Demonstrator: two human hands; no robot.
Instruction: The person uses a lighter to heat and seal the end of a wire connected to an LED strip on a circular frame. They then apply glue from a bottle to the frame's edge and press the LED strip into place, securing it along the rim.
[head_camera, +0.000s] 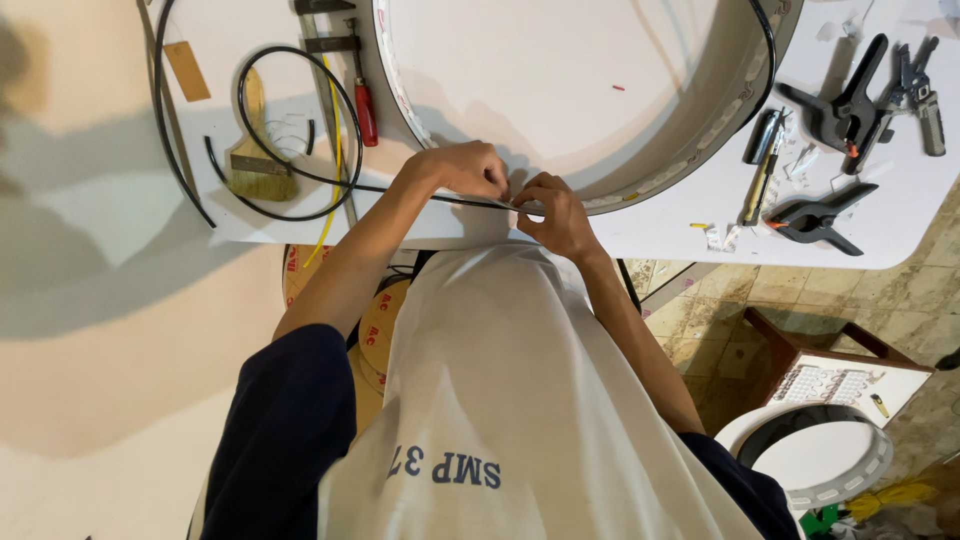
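A large round white drum-like frame (700, 150) lies on a white table (680, 230), its wall lined with a strip of small pale pieces. My left hand (465, 170) pinches a thin black cable (330, 180) at the frame's near rim. My right hand (555, 215) grips the same cable and rim edge right beside it, fingers closed. The cable runs left from my hands into a loose loop on the table. My white shirt hides the table edge below my hands.
A paintbrush (255, 160), a red-handled clamp (362, 105) and a metal ruler lie at the left. Black spring clamps (815, 215), pliers (925, 95) and a cutter (760, 165) lie at the right. A smaller round frame (815, 465) and a tray stand on the floor.
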